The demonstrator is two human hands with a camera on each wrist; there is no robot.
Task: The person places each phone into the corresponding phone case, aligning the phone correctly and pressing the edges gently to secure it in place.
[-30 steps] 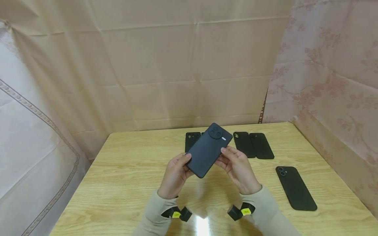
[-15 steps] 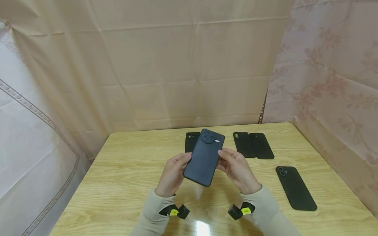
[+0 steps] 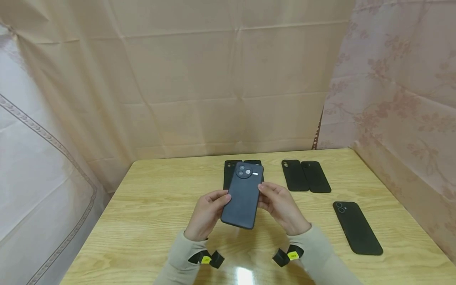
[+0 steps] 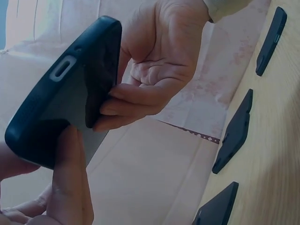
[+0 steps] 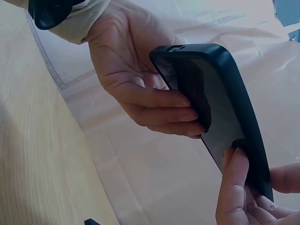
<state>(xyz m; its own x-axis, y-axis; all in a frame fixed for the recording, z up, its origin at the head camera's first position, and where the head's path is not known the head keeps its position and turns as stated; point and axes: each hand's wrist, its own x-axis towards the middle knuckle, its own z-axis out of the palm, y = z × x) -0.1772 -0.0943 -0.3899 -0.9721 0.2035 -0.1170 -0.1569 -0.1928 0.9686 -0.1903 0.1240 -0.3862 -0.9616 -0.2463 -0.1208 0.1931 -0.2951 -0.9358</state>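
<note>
I have both hands angled inward: the left hand (image 3: 206, 213) and right hand (image 3: 283, 206) keep their fingers clamped on opposite long edges of the dark phone (image 3: 243, 202). The wooden counter (image 3: 160, 206) lies below the phone; beige cloth (image 3: 178, 87) hangs behind it. Compared with one second ago, the phone tilts less to the right and sits lower in the head view.

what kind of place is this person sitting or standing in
Probably a makeshift indoor recording corner, though the pictures don't settle it: a wood-grain table, cloth hung behind it and on both sides, and a small camera strapped to each wrist.
</note>
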